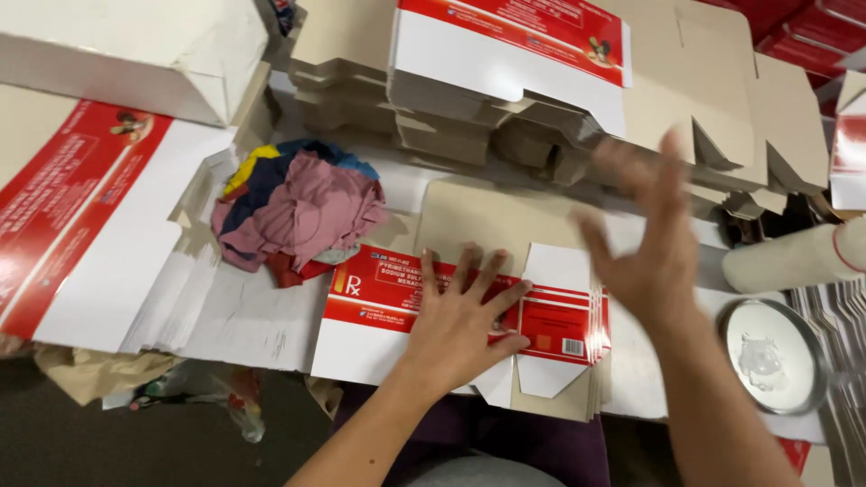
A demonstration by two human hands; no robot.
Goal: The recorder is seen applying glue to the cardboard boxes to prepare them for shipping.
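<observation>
Fingers (469,280) of left hand (460,329) splayed on flat carton (379,302), right hand (645,243) seemingly open, blurred, rag pile (293,212) nearby

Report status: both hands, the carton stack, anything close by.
Left hand flat, fingers spread, pressing the stack of flat red-and-white cartons. Right hand open, raised above it, blurred. Bundle of coloured rags lies left of the stack, apart.

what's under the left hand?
The left hand lies flat on a red-and-white carton blank, topmost of a stack whose edges show at right. Lower blanks' faces are covered.
</observation>
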